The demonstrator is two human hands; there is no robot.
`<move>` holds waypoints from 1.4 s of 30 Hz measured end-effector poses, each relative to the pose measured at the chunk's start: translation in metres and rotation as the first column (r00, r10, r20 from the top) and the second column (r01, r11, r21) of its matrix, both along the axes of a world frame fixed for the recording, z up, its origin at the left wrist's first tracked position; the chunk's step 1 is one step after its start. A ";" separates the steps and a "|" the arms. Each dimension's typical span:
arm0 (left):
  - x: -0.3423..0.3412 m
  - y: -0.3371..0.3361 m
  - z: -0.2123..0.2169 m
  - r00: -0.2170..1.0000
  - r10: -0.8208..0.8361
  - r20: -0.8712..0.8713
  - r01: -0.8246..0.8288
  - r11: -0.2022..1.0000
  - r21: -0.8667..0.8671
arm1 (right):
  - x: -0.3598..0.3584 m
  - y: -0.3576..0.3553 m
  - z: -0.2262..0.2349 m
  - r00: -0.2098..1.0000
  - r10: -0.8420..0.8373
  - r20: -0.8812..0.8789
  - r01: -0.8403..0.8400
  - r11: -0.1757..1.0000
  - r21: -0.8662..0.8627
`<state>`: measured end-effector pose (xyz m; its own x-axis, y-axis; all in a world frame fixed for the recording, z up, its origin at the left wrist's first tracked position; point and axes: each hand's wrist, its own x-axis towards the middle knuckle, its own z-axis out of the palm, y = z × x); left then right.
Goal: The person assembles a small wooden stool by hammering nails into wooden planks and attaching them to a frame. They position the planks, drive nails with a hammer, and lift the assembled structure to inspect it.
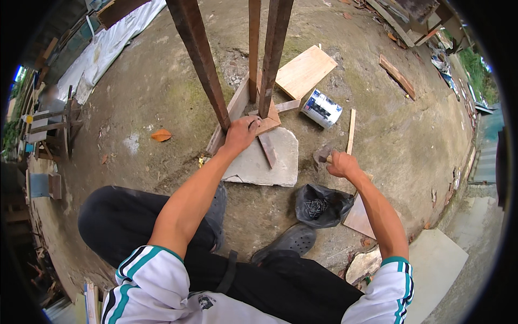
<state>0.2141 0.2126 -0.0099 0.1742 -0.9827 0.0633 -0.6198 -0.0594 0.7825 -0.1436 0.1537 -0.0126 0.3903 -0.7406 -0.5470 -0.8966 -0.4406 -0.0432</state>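
My left hand (241,134) rests low on a wooden frame, at the corner joint between an upright post (206,70) and another post (274,59). Its fingers are pinched together, and whatever they hold is too small to make out. Beneath that corner lies a pale stone slab (272,159) with a short wood offcut (267,151) on it. My right hand (343,163) is closed round the handle of a hammer (322,157), whose grey head is blurred, to the right of the slab. Below it, a black plastic bag (333,195) stands open with nails (315,208) inside.
A white and blue can (322,108) lies on its side by a pale board (306,72). A thin wooden strip (351,131) is beyond my right hand. A brown leaf (161,135) lies left; a wood piece (397,77) lies far right. Lumber and a silver sheet (110,48) line the edges.
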 end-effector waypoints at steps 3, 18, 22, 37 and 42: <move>-0.001 -0.002 -0.004 1.000 -0.018 0.014 0.018 0.999 -0.036 | 0.016 -0.015 0.037 0.988 -0.112 0.107 0.105 0.992 0.070; 0.003 -0.005 -0.003 0.998 -0.059 -0.006 0.059 0.998 0.005 | 0.124 -0.008 0.083 0.579 -0.691 0.433 0.378 0.698 0.608; 0.007 -0.006 -0.011 0.997 -0.072 0.040 0.076 0.993 -0.090 | 0.133 0.003 0.063 0.467 -0.740 0.483 0.393 0.664 0.636; 0.006 0.017 -0.003 0.974 -0.166 0.154 0.203 0.939 -0.276 | 0.104 0.027 0.013 0.528 -0.697 0.485 0.506 0.717 0.480; 0.008 0.018 -0.006 0.949 -0.150 0.276 0.234 0.925 -0.298 | 0.099 0.027 0.000 0.510 -0.711 0.485 0.510 0.704 0.495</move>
<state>0.2223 0.2310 -0.0157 -0.0775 -0.9136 0.3992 -0.7671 0.3104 0.5614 -0.0445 0.1805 -0.0128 0.2001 -0.7956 -0.5717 -0.6521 0.3274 -0.6838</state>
